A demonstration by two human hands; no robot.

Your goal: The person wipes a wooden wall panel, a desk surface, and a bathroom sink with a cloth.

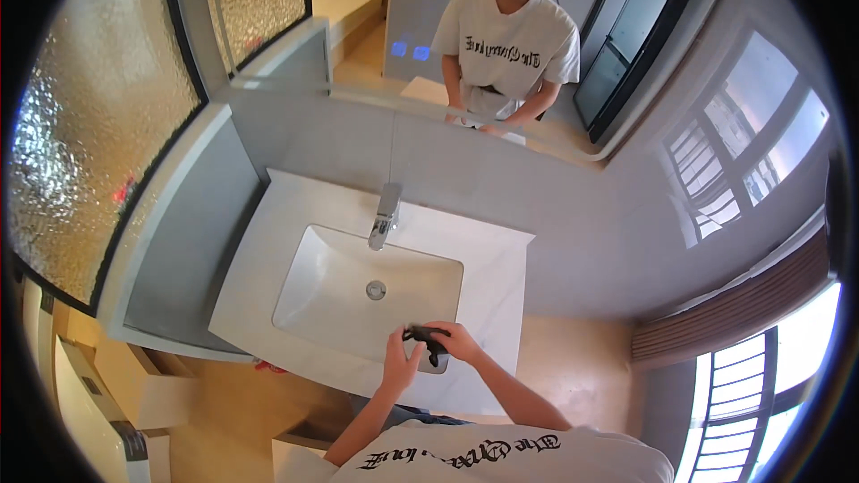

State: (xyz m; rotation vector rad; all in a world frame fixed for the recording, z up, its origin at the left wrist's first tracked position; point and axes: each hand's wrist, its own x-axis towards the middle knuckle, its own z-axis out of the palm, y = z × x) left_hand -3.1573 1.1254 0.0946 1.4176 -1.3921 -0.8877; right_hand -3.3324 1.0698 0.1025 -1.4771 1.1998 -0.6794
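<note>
Between my two hands is a small black object [436, 346], with one part hanging down; its exact kind is too small to make out. My left hand [402, 361] has its fingers closed on the object's left end. Fingers of my right hand [460, 343] curl over its right end. Both hands are above the near right edge of a white rectangular sink basin [313, 291]. Farther back, a chrome faucet [385, 217] stands behind the basin, and a round metal drain [376, 290] sits in the basin's bottom.
A white marbled countertop [494, 304] surrounds the basin. On the wall behind hangs a large mirror [412, 0] reflecting me. Textured glass in a dark frame [107, 125] rises at the left, above a low grey partition [188, 233]. To the right are a brown blind [734, 304] and a barred window [738, 394].
</note>
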